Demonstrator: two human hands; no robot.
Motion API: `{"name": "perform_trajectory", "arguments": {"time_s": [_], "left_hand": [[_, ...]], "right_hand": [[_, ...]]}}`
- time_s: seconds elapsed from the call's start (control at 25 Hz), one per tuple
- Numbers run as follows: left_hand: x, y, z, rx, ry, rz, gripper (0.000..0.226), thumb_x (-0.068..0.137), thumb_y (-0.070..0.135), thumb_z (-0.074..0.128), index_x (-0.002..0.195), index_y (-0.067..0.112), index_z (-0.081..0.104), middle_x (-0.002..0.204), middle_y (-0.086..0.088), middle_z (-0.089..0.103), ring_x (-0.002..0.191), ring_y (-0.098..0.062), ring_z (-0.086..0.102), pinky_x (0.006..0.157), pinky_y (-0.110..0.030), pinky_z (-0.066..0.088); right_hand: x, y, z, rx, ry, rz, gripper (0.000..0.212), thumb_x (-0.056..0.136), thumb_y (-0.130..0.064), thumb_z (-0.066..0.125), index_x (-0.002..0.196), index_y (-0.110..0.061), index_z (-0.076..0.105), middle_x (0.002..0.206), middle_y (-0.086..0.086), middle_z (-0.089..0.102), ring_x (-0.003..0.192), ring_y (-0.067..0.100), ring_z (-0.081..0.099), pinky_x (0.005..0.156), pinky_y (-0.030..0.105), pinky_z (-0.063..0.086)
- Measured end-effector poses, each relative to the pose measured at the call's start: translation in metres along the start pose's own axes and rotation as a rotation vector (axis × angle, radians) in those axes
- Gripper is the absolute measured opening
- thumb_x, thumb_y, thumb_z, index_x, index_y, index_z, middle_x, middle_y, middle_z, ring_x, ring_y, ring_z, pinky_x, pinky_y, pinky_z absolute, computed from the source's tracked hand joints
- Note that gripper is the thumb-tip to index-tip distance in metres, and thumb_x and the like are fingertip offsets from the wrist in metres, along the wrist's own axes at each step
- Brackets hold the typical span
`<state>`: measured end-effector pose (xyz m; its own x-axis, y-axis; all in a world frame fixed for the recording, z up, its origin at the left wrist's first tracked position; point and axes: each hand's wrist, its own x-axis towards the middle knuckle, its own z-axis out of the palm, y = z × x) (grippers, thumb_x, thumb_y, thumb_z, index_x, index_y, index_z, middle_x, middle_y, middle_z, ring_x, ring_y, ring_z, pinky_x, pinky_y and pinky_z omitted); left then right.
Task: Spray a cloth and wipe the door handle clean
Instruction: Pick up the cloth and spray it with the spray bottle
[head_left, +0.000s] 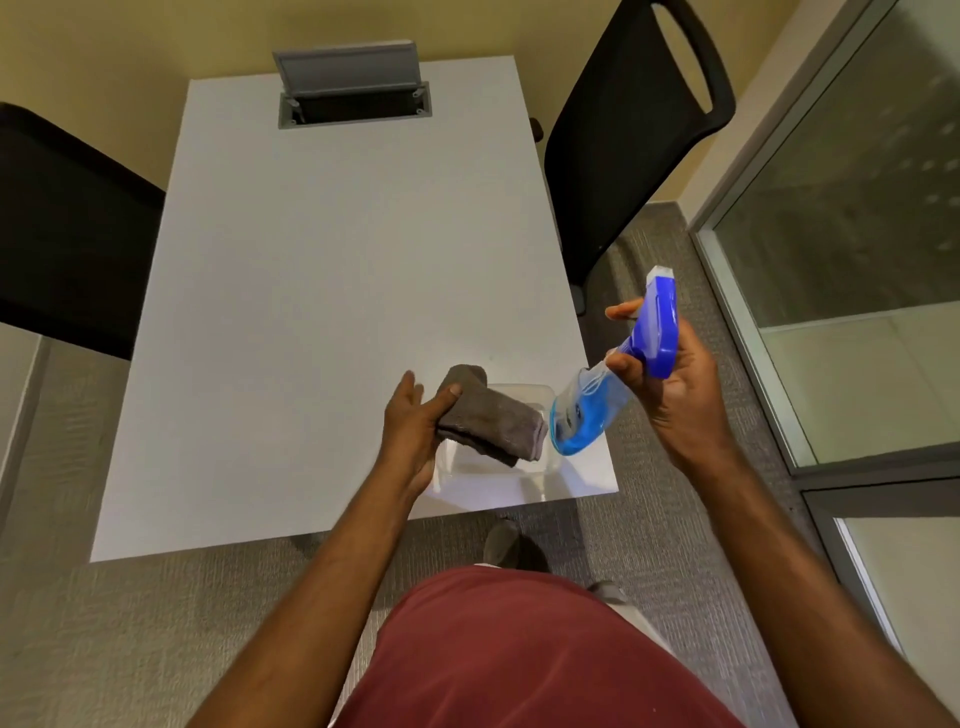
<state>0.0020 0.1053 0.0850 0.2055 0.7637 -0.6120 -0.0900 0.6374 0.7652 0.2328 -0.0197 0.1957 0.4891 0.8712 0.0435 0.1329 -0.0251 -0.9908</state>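
My left hand (413, 426) holds a folded grey cloth (485, 415) above the near right corner of the white table (322, 291). My right hand (670, 384) grips a spray bottle (618, 374) with a blue trigger head and blue liquid. The bottle is tilted, its base close to the cloth and its nozzle pointing up and away. No door handle is in view.
A clear plastic container (519, 467) sits on the table under the cloth. Black chairs stand at the left (67, 228) and at the far right (634, 130). A cable box with a raised lid (353, 93) is at the table's far end. Glass partitions (852, 260) line the right side.
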Motion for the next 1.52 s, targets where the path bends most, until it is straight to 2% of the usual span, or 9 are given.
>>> {"name": "perform_trajectory", "arguments": {"time_s": [0.16, 0.28, 0.36, 0.48, 0.64, 0.84, 1.08, 1.32, 1.52], "left_hand": [[-0.015, 0.007, 0.008, -0.422, -0.187, -0.363, 0.069, 0.082, -0.003, 0.072, 0.146, -0.013, 0.050, 0.127, -0.031, 0.071, 0.097, -0.032, 0.080, 0.074, -0.037, 0.068], [-0.021, 0.005, 0.017, -0.374, -0.346, -0.382, 0.057, 0.085, -0.014, 0.064, 0.141, -0.005, 0.059, 0.141, -0.028, 0.065, 0.119, -0.037, 0.070, 0.095, -0.047, 0.064], [-0.024, 0.006, 0.024, -0.322, -0.415, -0.359, 0.058, 0.088, -0.017, 0.056, 0.144, -0.004, 0.058, 0.147, -0.027, 0.062, 0.129, -0.038, 0.063, 0.105, -0.049, 0.058], [-0.025, 0.008, 0.034, -0.276, -0.421, -0.362, 0.065, 0.081, -0.010, 0.055, 0.146, -0.007, 0.055, 0.145, -0.029, 0.062, 0.128, -0.039, 0.063, 0.114, -0.053, 0.050], [-0.025, 0.013, 0.044, -0.363, -0.431, -0.388, 0.042, 0.077, -0.002, 0.067, 0.119, 0.000, 0.069, 0.115, -0.019, 0.076, 0.103, -0.033, 0.075, 0.100, -0.052, 0.060], [-0.028, 0.017, 0.060, -0.214, -0.389, -0.308, 0.061, 0.088, 0.038, 0.078, 0.138, 0.007, 0.066, 0.136, -0.020, 0.072, 0.126, -0.036, 0.070, 0.107, -0.052, 0.057], [-0.024, 0.029, 0.054, 0.175, -0.397, 0.078, 0.046, 0.089, 0.036, 0.079, 0.130, 0.019, 0.069, 0.125, -0.004, 0.079, 0.119, -0.024, 0.074, 0.094, -0.032, 0.062], [-0.015, 0.049, 0.050, 0.084, -0.500, 0.040, 0.038, 0.083, 0.014, 0.073, 0.121, 0.018, 0.071, 0.116, -0.004, 0.080, 0.110, -0.019, 0.077, 0.085, -0.032, 0.064], [-0.012, 0.052, 0.063, 0.048, -0.425, 0.001, 0.040, 0.084, 0.034, 0.067, 0.121, 0.018, 0.071, 0.110, 0.000, 0.081, 0.103, -0.013, 0.078, 0.083, -0.028, 0.063]], "right_hand": [[-0.010, -0.010, -0.003, 0.008, 0.049, -0.026, 0.086, 0.076, -0.069, 0.073, 0.130, -0.004, 0.056, 0.113, -0.002, 0.064, 0.096, 0.005, 0.065, 0.080, 0.019, 0.056], [-0.023, -0.012, -0.012, 0.084, 0.050, 0.001, 0.032, 0.087, -0.052, 0.068, 0.110, -0.029, 0.066, 0.096, -0.006, 0.066, 0.086, 0.009, 0.065, 0.080, 0.028, 0.058], [-0.030, -0.013, -0.016, 0.019, 0.022, 0.002, 0.017, 0.090, -0.050, 0.064, 0.100, -0.035, 0.066, 0.092, 0.000, 0.067, 0.082, 0.010, 0.065, 0.079, 0.029, 0.059], [-0.038, -0.013, -0.019, -0.092, -0.019, -0.046, 0.023, 0.094, -0.045, 0.061, 0.100, -0.023, 0.064, 0.092, 0.006, 0.065, 0.077, 0.015, 0.065, 0.075, 0.030, 0.059], [-0.050, -0.011, -0.021, -0.064, -0.021, -0.013, 0.020, 0.093, -0.043, 0.060, 0.099, -0.024, 0.066, 0.092, 0.001, 0.067, 0.077, 0.011, 0.065, 0.075, 0.029, 0.059], [-0.059, -0.013, -0.024, -0.081, 0.001, 0.013, 0.021, 0.092, -0.043, 0.060, 0.098, -0.024, 0.066, 0.092, 0.000, 0.068, 0.076, 0.012, 0.066, 0.074, 0.028, 0.059], [-0.061, -0.016, -0.026, -0.175, 0.014, -0.011, 0.022, 0.094, -0.038, 0.061, 0.099, -0.018, 0.071, 0.087, -0.004, 0.068, 0.075, 0.015, 0.066, 0.071, 0.027, 0.057], [-0.056, -0.021, -0.021, -0.140, -0.031, 0.023, 0.022, 0.095, -0.038, 0.064, 0.095, -0.017, 0.073, 0.078, 0.009, 0.066, 0.058, 0.023, 0.062, 0.060, 0.044, 0.056], [-0.057, -0.023, -0.007, -0.175, -0.051, 0.065, 0.036, 0.094, -0.050, 0.064, 0.083, -0.016, 0.070, 0.059, 0.005, 0.058, 0.052, 0.022, 0.058, 0.056, 0.043, 0.051]]}}
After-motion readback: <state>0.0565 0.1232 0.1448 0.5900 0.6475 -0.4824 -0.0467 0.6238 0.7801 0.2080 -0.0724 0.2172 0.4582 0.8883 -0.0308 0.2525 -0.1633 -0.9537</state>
